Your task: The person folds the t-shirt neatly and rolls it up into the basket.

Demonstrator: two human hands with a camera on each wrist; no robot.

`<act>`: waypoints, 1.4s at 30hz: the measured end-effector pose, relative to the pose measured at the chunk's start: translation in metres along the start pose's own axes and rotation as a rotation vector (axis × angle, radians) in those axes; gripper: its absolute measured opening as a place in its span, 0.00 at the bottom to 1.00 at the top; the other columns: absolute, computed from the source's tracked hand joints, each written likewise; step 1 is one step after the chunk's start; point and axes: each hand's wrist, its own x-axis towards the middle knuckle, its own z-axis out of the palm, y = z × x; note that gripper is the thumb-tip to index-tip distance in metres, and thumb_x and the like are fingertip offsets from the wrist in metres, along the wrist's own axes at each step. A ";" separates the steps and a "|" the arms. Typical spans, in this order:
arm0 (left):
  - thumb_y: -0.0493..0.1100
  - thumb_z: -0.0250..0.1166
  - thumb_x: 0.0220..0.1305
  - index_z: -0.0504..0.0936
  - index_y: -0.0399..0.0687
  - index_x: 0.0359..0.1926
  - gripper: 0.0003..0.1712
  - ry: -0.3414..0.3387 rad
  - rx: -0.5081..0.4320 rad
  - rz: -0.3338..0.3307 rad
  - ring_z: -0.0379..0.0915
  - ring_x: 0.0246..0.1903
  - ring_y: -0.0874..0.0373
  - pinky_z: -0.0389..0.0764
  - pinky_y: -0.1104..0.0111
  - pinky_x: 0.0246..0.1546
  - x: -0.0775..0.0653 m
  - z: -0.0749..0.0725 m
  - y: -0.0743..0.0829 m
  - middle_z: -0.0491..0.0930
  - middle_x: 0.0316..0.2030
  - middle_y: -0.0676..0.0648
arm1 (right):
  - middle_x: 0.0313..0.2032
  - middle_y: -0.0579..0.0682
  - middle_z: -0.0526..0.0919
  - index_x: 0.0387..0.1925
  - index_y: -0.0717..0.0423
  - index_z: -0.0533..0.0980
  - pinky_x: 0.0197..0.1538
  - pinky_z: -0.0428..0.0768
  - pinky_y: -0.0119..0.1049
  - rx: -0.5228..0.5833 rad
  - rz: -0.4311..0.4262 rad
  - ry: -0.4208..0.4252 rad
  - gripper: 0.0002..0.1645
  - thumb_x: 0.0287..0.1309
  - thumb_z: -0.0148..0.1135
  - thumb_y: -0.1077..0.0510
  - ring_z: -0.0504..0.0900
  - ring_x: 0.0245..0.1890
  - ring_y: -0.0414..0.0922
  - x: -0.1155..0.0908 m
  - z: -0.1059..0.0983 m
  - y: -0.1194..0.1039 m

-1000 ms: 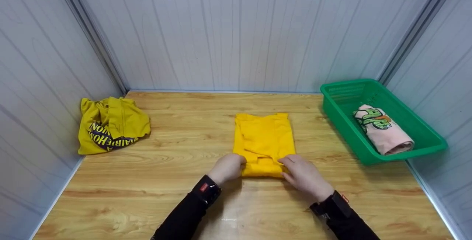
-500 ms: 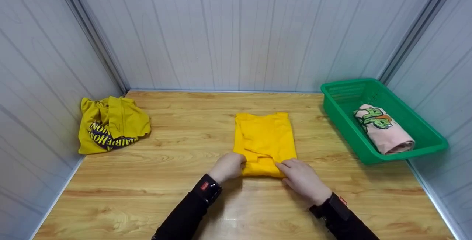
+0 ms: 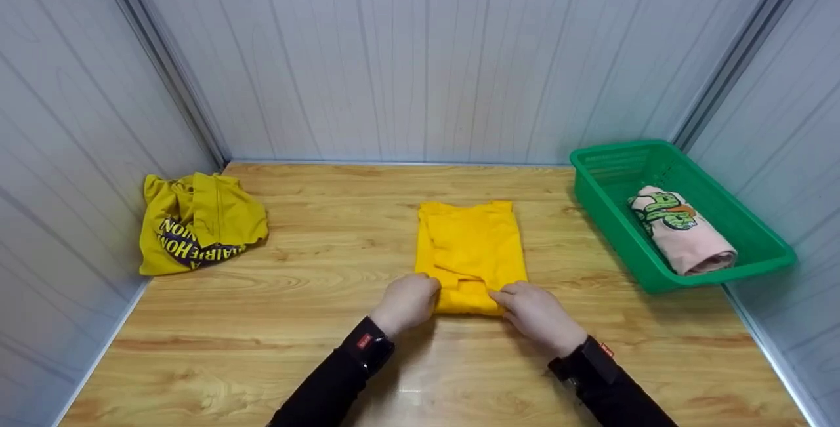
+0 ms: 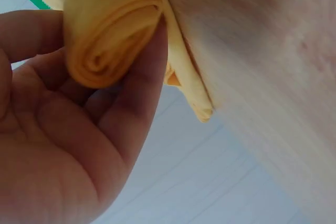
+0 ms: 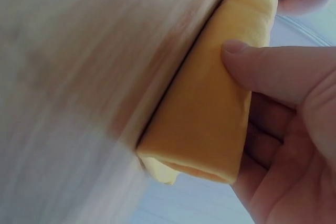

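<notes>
A yellow folded garment [image 3: 474, 243] lies flat in the middle of the table, its near edge turned up into a roll. My left hand [image 3: 408, 301] grips the left end of that roll. In the left wrist view the spiral end [image 4: 100, 59] of the cloth shows between the thumb and fingers. On the other end, my right hand [image 3: 539, 315] pinches the roll, its thumb [image 5: 247, 61] pressing on the near side with the fingers behind, partly hidden. The far part of the garment is still spread on the wood.
A green basket [image 3: 613, 230] stands at the right, holding a rolled pink garment [image 3: 689, 237] with a green print. At the left a crumpled mustard-yellow garment [image 3: 226, 207] with purple-and-yellow lettering lies against the wall. Pale panels enclose the wooden table [image 3: 315, 342] on three sides.
My right hand has shifted slightly left along the roll, and the left hand has edged a little to the right. The roll looks about the same size.
</notes>
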 end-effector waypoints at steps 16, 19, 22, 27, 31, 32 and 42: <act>0.32 0.68 0.49 0.82 0.43 0.31 0.07 0.171 0.347 0.048 0.73 0.30 0.54 0.78 0.64 0.25 -0.009 0.008 0.024 0.76 0.28 0.47 | 0.41 0.54 0.84 0.52 0.60 0.82 0.45 0.80 0.46 0.005 -0.014 0.030 0.19 0.57 0.67 0.67 0.82 0.41 0.51 0.002 0.002 0.003; 0.32 0.68 0.49 0.83 0.43 0.29 0.05 0.161 0.346 0.054 0.73 0.28 0.54 0.78 0.64 0.23 -0.010 0.009 0.022 0.76 0.27 0.47 | 0.41 0.54 0.84 0.52 0.60 0.82 0.46 0.80 0.46 0.011 -0.012 0.027 0.19 0.56 0.67 0.67 0.82 0.42 0.51 0.002 0.003 0.003; 0.32 0.68 0.49 0.83 0.44 0.27 0.04 0.157 0.333 0.070 0.74 0.26 0.54 0.77 0.64 0.22 -0.009 0.010 0.019 0.76 0.25 0.47 | 0.41 0.55 0.84 0.51 0.59 0.82 0.46 0.80 0.47 0.026 -0.005 0.021 0.19 0.57 0.67 0.67 0.82 0.42 0.52 0.002 0.003 0.004; 0.32 0.66 0.48 0.82 0.47 0.22 0.05 0.175 0.292 0.102 0.74 0.22 0.53 0.75 0.62 0.20 -0.007 0.009 0.014 0.75 0.22 0.48 | 0.41 0.54 0.83 0.51 0.59 0.82 0.46 0.80 0.47 0.049 0.016 0.000 0.19 0.56 0.67 0.68 0.81 0.42 0.51 0.003 0.004 0.006; 0.33 0.65 0.47 0.78 0.47 0.19 0.07 0.158 0.220 0.083 0.73 0.20 0.52 0.73 0.61 0.18 -0.005 0.009 0.008 0.74 0.21 0.48 | 0.41 0.53 0.82 0.51 0.59 0.82 0.45 0.79 0.47 0.066 0.024 -0.013 0.19 0.56 0.67 0.68 0.80 0.41 0.50 0.003 0.006 0.008; 0.33 0.65 0.47 0.77 0.47 0.19 0.07 0.147 0.199 0.074 0.73 0.20 0.52 0.72 0.61 0.18 -0.005 0.009 0.007 0.73 0.21 0.48 | 0.40 0.53 0.82 0.51 0.59 0.82 0.45 0.79 0.46 0.071 0.025 -0.016 0.19 0.57 0.67 0.68 0.80 0.41 0.49 0.003 0.006 0.009; 0.34 0.70 0.40 0.75 0.49 0.21 0.10 0.040 0.107 0.054 0.75 0.23 0.52 0.74 0.60 0.22 -0.004 0.003 0.002 0.74 0.23 0.50 | 0.41 0.53 0.82 0.47 0.59 0.79 0.46 0.79 0.47 0.143 0.086 -0.069 0.12 0.61 0.65 0.65 0.81 0.42 0.50 0.002 0.002 0.009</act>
